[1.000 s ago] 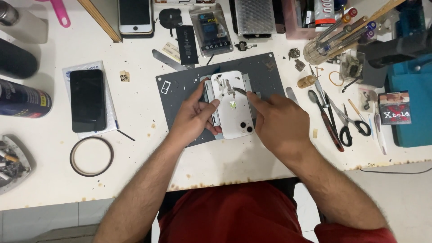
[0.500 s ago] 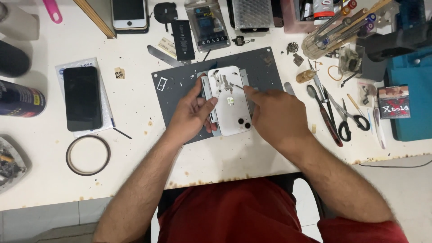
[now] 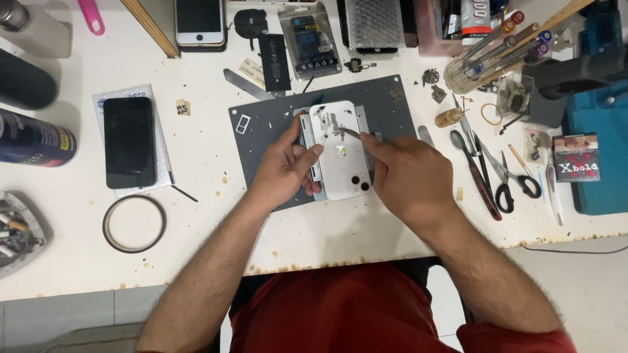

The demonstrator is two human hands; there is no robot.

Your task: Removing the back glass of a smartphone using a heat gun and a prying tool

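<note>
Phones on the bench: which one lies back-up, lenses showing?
The white phone on the grey mat, between both hands. The black phone and the silver-edged phone lie screen-up.
</note>
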